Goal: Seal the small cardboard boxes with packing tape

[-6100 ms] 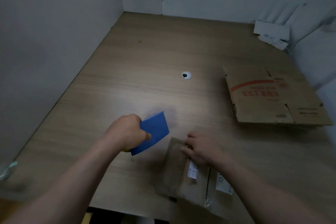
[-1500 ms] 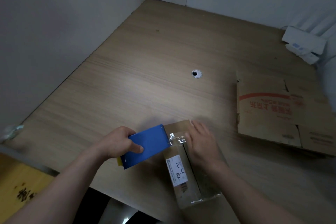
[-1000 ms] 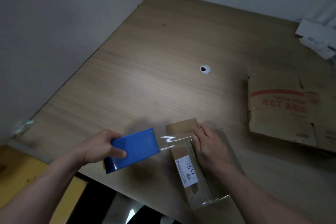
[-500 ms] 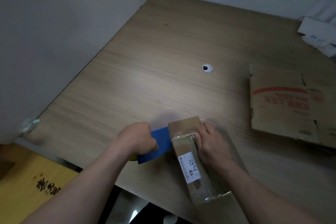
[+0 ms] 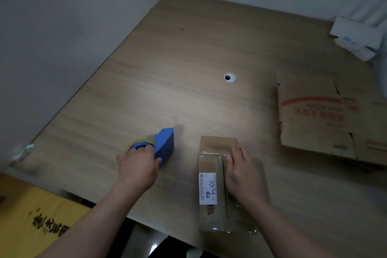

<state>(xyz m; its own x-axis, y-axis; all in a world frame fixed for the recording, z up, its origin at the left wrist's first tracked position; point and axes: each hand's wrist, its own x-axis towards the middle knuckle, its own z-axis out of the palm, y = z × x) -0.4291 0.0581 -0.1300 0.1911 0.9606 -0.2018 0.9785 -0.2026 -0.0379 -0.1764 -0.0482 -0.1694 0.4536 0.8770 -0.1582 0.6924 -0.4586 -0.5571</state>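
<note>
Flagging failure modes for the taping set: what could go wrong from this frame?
1. The small box lies close to the near edge of the table. The right hand pressing on its top could slide it off.
2. The tape at the box's near end looks wrinkled, so it may lift.
3. The left hand grips the tape dispenser around the roll. Its cutter is not visible, so the fingers might catch it.
</note>
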